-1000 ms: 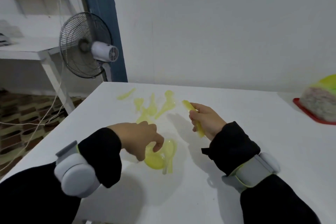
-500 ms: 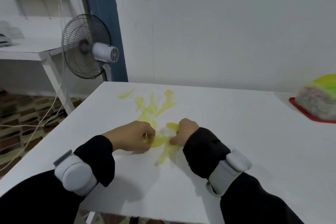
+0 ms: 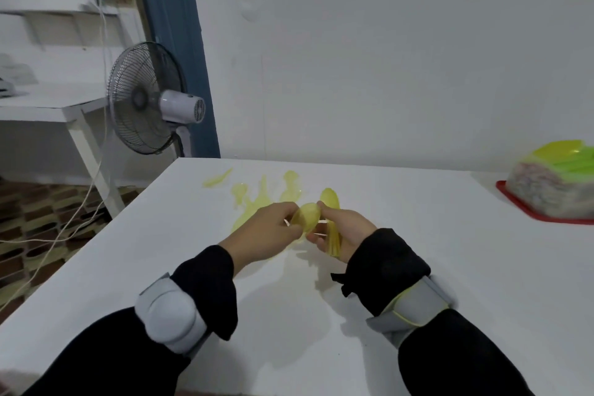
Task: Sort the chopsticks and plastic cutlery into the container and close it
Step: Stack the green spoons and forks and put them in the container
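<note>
Both hands are raised a little above the white table point(image 3: 289, 315), meeting at its middle. My left hand point(image 3: 268, 231) pinches a yellow plastic spoon point(image 3: 308, 217) by its bowl. My right hand point(image 3: 345, 231) grips a small bundle of yellow spoons point(image 3: 332, 239), one bowl sticking up past the fingers, and its fingertips touch the left hand's spoon. Several more yellow plastic spoons point(image 3: 266, 196) lie loose on the table just beyond the hands. The clear container point(image 3: 553, 193) with green cutlery on top stands on a red lid point(image 3: 514, 199) at the far right edge.
A standing fan point(image 3: 151, 100) is off the table's left far corner, with a cable trailing across the patterned floor. A white side table point(image 3: 48, 106) stands farther left. A plain wall runs behind the table.
Both hands have lifted off the table surface with yellow spoons. The right hand now holds a bundle, and the left hand brings one spoon against it.
</note>
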Motion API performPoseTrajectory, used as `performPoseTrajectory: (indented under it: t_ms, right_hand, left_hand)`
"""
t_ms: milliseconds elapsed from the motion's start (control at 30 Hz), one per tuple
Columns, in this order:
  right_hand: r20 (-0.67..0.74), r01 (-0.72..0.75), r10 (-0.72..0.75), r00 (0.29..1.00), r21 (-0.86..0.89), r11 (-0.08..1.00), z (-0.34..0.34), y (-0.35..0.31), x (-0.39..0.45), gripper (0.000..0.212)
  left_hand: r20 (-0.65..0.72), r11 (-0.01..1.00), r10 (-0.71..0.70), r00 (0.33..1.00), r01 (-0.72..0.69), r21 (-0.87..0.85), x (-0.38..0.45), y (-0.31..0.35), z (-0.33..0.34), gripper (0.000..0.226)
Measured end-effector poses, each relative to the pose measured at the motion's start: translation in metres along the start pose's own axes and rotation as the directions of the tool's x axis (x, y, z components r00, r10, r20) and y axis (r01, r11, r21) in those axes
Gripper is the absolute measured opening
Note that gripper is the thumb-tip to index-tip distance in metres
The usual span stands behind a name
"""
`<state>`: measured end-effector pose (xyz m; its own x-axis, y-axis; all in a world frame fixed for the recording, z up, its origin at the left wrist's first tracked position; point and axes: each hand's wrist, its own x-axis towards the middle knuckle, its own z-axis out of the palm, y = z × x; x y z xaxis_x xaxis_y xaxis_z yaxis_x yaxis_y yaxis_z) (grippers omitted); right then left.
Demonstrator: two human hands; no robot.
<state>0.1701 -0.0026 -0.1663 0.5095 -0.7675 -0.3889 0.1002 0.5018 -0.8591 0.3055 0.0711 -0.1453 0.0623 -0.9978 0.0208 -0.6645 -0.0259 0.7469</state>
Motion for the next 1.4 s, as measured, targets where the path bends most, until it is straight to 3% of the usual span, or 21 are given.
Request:
performPoseTrajectory:
  t_ms: [133,267,367,500,633,767,967,1200,1400]
  right_hand:
    - [0.006,0.006,-0.006,1.0,0.05,0.999,-0.01,0.002,-0.002,0.033]
    - [-0.054,0.008,-0.004,0.999,0.072,0.997,-0.014,0.002,-0.003,0.015]
    - [-0.144,-0.017,0.021,0.989,0.03,0.999,-0.016,0.0,-0.004,0.005]
    - [-0.214,-0.04,0.034,0.976,-0.022,0.999,-0.018,0.0,-0.003,0.003]
    - [-0.19,-0.034,0.042,0.981,0.046,0.998,-0.019,0.001,0.0,0.01]
    - [-0.13,0.005,0.009,0.991,0.113,0.994,-0.017,0.004,0.0,0.02]
    - [-0.116,0.054,-0.037,0.993,0.141,0.989,-0.022,0.005,0.0,0.021]
    - [-0.097,0.053,-0.04,0.994,0.129,0.99,-0.024,0.005,-0.003,0.047]
    - [-0.09,0.114,-0.113,0.989,0.007,0.993,-0.018,0.007,-0.004,0.045]
  left_hand:
    - [0.022,1.0,-0.007,1.0,0.007,-0.013,0.004,0.002,0.003,0.013]
    - [0.118,1.0,-0.016,0.993,0.019,-0.025,0.007,0.002,0.002,0.006]
    - [0.187,0.982,-0.046,0.981,0.079,-0.173,0.007,0.002,0.0,0.011]
    - [0.111,0.912,-0.08,0.991,0.117,-0.392,0.011,-0.002,-0.002,0.011]
    - [0.08,0.981,-0.026,0.996,0.041,-0.188,0.011,-0.003,0.001,0.014]
    - [0.039,0.979,0.064,0.997,-0.07,0.193,0.007,-0.004,0.012,0.015]
    - [0.067,0.957,0.067,0.995,-0.083,0.277,0.007,-0.003,0.017,0.025]
    - [0.07,0.999,0.023,0.997,-0.02,-0.05,0.012,-0.002,0.026,0.015]
    - [-0.016,0.913,-0.015,1.0,0.007,-0.407,0.02,0.014,0.033,0.015]
